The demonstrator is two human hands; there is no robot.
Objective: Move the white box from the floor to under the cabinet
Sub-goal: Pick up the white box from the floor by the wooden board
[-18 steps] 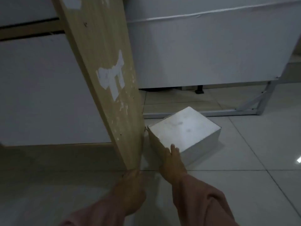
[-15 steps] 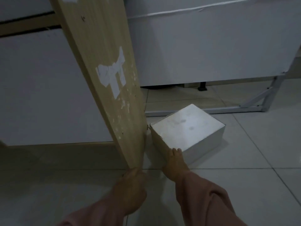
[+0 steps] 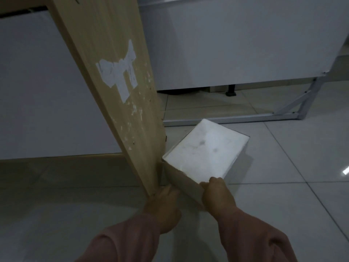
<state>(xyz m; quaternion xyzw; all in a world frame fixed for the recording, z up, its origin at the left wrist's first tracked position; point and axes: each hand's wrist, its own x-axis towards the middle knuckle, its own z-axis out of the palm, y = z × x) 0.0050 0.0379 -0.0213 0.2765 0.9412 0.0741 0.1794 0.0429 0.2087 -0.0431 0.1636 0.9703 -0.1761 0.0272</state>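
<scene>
The white box (image 3: 204, 150) sits on the tiled floor, its near left corner against the foot of a wooden cabinet panel (image 3: 115, 76). My right hand (image 3: 217, 193) grips the box's near corner, fingers curled over the top edge. My left hand (image 3: 162, 207) is closed at the bottom end of the wooden panel, beside the box's near side. The white cabinet (image 3: 245, 44) stands behind the box, raised above the floor with a dark gap beneath it.
A white metal frame (image 3: 290, 108) with a diagonal brace supports the cabinet at the right. A small black foot (image 3: 230, 92) stands in the gap. A white panel (image 3: 37, 91) fills the left. Open tiled floor lies to the right.
My right hand has shifted from resting on the box's near side to curling over its near corner. The box looks slightly turned and closer. My left hand stays at the panel's foot.
</scene>
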